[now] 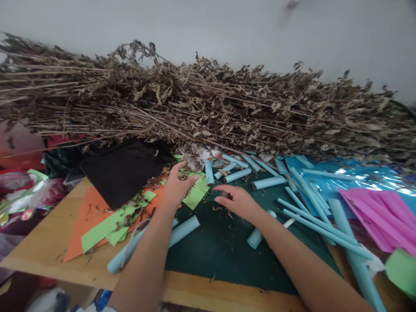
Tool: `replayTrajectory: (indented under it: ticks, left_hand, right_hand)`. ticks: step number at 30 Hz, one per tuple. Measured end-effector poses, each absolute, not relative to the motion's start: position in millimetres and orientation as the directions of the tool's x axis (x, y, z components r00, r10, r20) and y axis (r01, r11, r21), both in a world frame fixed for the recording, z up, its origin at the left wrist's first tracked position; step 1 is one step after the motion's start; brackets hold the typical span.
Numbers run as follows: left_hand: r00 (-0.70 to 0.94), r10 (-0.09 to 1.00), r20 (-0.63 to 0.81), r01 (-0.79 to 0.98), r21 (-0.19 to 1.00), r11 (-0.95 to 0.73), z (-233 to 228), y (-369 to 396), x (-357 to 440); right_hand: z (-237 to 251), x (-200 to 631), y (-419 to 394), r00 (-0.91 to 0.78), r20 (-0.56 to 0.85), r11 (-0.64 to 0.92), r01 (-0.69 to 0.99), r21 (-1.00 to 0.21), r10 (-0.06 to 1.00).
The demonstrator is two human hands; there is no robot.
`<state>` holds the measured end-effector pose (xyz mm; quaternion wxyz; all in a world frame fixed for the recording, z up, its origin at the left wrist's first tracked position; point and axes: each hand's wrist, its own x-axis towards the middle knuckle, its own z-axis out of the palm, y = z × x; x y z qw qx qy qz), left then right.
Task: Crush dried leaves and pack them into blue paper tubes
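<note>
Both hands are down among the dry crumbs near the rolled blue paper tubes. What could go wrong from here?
1. The left hand rests on the green paper scrap just under the dried plant pile; brushing the stems would likely shed more brittle leaf bits.
2. The right hand lies close to loose blue paper tubes; a sweep could roll them across the green mat.

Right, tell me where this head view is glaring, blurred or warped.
Head view: glare streaks the shiny blue sheet at right; the picture's edges smear, the green roll and left clutter soft; the wooden table edge bows from wide-angle distortion; left hand and right hand read fairly sharp; light is flat, shadows faint.
</note>
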<state>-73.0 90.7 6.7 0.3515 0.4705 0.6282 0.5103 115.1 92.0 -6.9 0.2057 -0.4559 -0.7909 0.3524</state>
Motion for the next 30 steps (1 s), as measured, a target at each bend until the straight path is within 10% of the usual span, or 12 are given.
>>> replayTrajectory:
  ticks: [13, 20, 30]
  left_hand:
    - [-0.300, 0.942, -0.150, -0.496, 0.868, -0.020, 36.3, 76.8, -66.9]
    - [-0.358, 0.925, -0.124, -0.637, 0.757, -0.145, 45.9, 49.2, 6.5]
    - [-0.311, 0.944, 0.110, -0.504, 0.823, -0.262, 29.4, 34.3, 38.1]
  right_hand:
    - [24.4, 121.5, 81.5, -0.400, 0.065, 0.312, 0.591, -0.744, 0.914]
    - [34.5, 76.7, 48.3, -0.042, 0.684, 0.660, 0.312, -0.684, 0.729]
    - [20.4, 83.9, 63.1, 0.031, 0.662, 0.655, 0.114, -0.747, 0.749]
